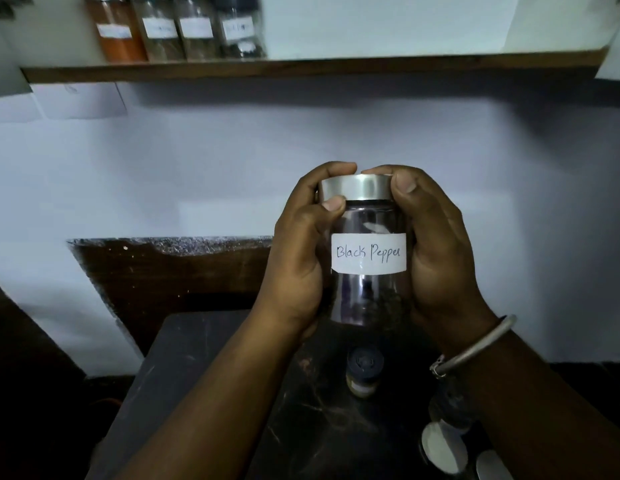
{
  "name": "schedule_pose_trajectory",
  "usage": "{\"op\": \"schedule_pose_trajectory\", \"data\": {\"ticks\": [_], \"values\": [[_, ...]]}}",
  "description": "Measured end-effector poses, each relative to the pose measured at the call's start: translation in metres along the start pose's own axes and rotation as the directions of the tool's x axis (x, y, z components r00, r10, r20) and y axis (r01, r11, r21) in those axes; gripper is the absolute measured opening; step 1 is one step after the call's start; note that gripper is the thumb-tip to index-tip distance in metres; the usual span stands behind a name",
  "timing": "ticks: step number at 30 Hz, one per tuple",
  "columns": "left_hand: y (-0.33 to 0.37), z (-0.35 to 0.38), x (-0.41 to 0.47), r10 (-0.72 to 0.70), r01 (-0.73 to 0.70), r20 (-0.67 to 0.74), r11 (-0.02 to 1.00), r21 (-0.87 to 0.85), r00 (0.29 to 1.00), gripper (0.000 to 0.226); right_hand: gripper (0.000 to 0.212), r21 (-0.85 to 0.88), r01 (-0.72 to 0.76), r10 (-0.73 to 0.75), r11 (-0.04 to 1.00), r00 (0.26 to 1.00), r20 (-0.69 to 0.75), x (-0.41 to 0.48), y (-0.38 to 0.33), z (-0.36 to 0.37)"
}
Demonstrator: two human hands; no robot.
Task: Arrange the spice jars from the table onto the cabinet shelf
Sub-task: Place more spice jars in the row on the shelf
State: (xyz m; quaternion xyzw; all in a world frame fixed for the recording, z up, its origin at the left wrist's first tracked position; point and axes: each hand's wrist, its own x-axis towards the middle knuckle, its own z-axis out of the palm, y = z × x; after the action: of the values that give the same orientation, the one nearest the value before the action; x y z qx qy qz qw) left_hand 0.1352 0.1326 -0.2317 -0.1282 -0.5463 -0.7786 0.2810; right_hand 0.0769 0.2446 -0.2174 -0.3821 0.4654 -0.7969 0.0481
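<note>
I hold a glass jar labelled "Black Pepper" (368,252) upright in front of me, its silver lid on top and dark peppercorns at the bottom. My left hand (301,251) grips its left side, thumb under the lid. My right hand (436,251) grips the right side, with a metal bangle on the wrist. The wooden cabinet shelf (336,69) runs across the top, well above the jar. Several labelled spice jars (176,27) stand in a row at the shelf's left end. Below my hands on the dark table (197,375) stands a small dark-capped jar (364,374).
More jars with silver lids (443,445) sit at the table's right, partly under my right forearm. The shelf to the right of the jar row is bare. A dark wooden board (170,268) leans against the white wall behind the table.
</note>
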Motion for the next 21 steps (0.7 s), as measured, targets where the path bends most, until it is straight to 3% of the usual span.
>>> {"op": "schedule_pose_trajectory", "data": {"ticks": [7,11,16,19,21], "values": [[0.037,-0.003,0.053,0.105,-0.096,-0.029,0.973,0.21,0.994,0.037,0.039,-0.263,0.078,-0.053,0.962,0.994,0.1,0.054,-0.028,0.01],[0.059,-0.005,0.097,0.267,-0.24,-0.015,0.889,0.39,0.964,0.034,0.045,-0.422,0.138,-0.064,0.896,0.981,0.185,0.1,-0.051,0.02],[0.095,-0.005,0.167,0.383,-0.336,-0.04,0.852,0.402,0.923,0.039,0.046,-0.513,0.197,-0.083,0.836,0.968,0.236,0.175,-0.082,0.033],[0.109,-0.017,0.211,0.428,-0.339,-0.022,0.744,0.576,0.903,0.046,0.045,-0.555,0.217,-0.103,0.803,0.968,0.23,0.226,-0.083,0.037],[0.114,-0.036,0.239,0.443,-0.289,-0.011,0.603,0.743,0.896,0.052,0.044,-0.612,0.227,-0.129,0.757,0.971,0.2,0.261,-0.074,0.038]]}}
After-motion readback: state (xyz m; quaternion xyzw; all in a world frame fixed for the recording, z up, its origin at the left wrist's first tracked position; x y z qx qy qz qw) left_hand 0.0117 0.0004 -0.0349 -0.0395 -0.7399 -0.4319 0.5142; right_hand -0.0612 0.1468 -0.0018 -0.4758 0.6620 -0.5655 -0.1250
